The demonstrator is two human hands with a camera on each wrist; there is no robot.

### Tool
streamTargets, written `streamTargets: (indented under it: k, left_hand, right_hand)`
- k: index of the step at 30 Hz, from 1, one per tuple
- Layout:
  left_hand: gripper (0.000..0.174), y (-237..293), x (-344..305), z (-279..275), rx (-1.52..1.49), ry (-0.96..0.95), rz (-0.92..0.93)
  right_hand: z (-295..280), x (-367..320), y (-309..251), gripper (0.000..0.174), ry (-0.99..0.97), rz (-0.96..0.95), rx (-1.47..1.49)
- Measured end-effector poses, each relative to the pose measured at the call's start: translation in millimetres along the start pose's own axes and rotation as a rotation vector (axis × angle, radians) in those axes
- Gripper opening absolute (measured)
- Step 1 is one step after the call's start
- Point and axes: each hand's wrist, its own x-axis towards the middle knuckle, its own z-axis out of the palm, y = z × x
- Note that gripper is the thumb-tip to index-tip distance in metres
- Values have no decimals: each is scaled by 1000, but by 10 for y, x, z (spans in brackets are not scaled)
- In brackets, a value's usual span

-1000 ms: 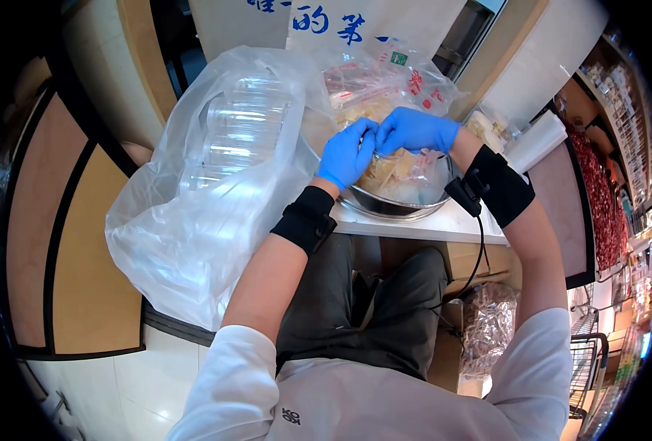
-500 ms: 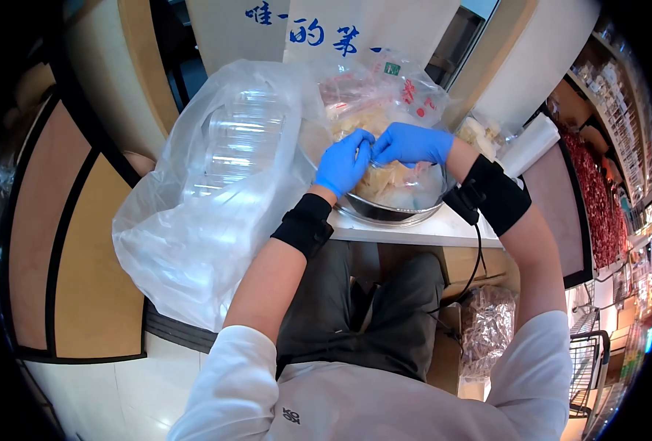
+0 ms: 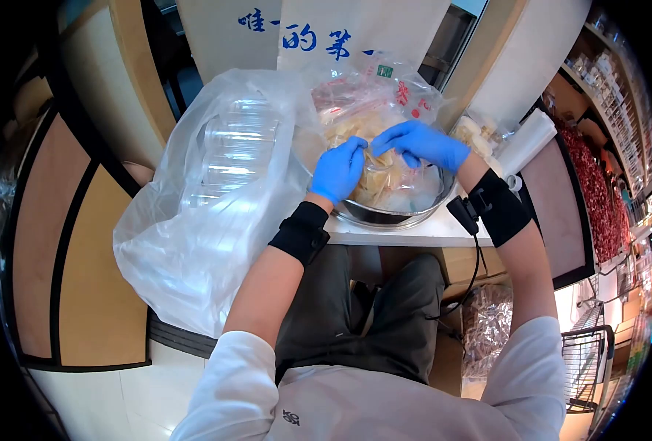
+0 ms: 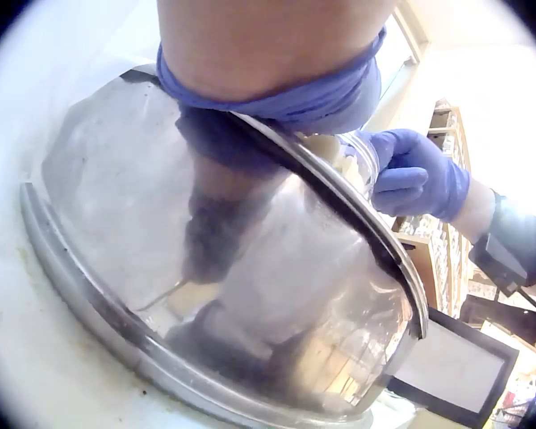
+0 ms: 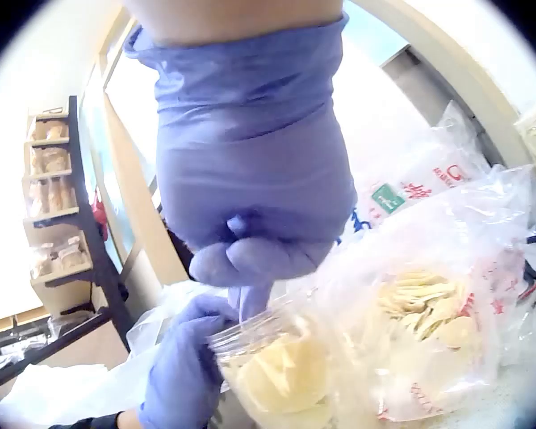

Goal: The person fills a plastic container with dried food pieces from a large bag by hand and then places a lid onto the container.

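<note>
My left hand (image 3: 338,170), in a blue glove, grips a clear plastic tub (image 5: 277,375) by its side, near the ridged rim. Thin pale-yellow slices (image 5: 290,371) lie inside the tub. My right hand (image 3: 423,143), gloved too, is over the tub's mouth. One of its fingers points down at the rim in the right wrist view, while in the head view the thumb stands apart. Below both hands is a round steel basin (image 4: 116,170). In it lies a clear bag (image 5: 433,380) of similar slices.
A big translucent bag (image 3: 164,272) of stacked clear containers (image 3: 241,140) stands left of the basin. Behind it is a board (image 3: 362,18) with blue writing. At the right are small packages (image 3: 476,136) and a white plastic roll (image 3: 528,143). The white table edge (image 3: 451,234) is in front.
My right hand's fingers have drawn apart from my left hand's and straightened over the tub. My left hand keeps its grip. The head view has tilted slightly.
</note>
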Motion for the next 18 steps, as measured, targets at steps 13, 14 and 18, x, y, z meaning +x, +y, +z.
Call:
streamTargets:
  k: [13,14,18]
  left_hand:
    - [24,91,-23,-14,77,-61,-5]
    - [24,76,-32,-3,83,-32,8]
    - [23,46,-10,19,103,-20,-15]
  right_hand:
    - [-283,646,952,29,205,68,-882]
    - [-301,764,956,30,127,165,-986]
    - [-388,1235,1129,35,96,240,-1098]
